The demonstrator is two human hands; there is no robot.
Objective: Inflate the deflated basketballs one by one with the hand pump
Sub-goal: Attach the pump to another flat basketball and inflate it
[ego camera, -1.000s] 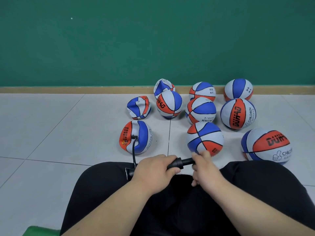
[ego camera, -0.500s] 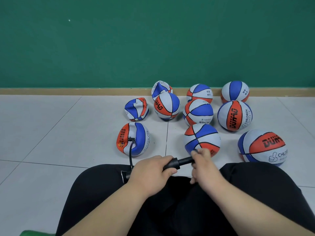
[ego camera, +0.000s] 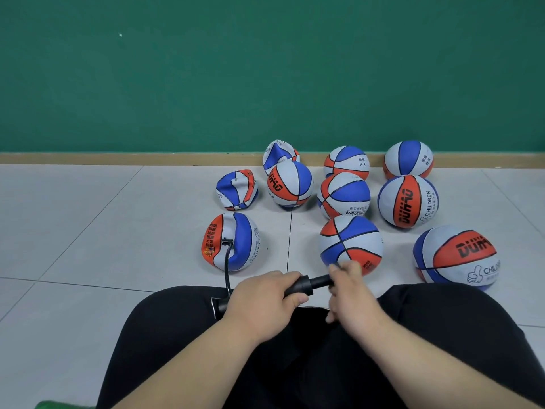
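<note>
A black hand pump (ego camera: 306,284) lies across my lap. My left hand (ego camera: 262,299) grips its barrel and my right hand (ego camera: 349,286) grips its handle, hiding that end. The pump's black hose (ego camera: 226,267) runs up to the valve of a partly flat red, white and blue basketball (ego camera: 231,242) on the floor at front left. Two crumpled flat balls lie behind it, one (ego camera: 237,190) to the left and one (ego camera: 278,152) by the wall. Several round balls stand to the right, the nearest (ego camera: 351,243) just beyond my right hand.
Grey floor tiles (ego camera: 103,231) stretch to the left of the balls. A green wall (ego camera: 265,69) with a wooden skirting (ego camera: 118,158) closes the back. My knees in black trousers (ego camera: 324,364) fill the bottom. A green edge (ego camera: 59,405) shows at bottom left.
My right hand has shifted a little on the pump handle while the left keeps its grip on the barrel. The view has tipped slightly, so the balls sit lower in frame.
</note>
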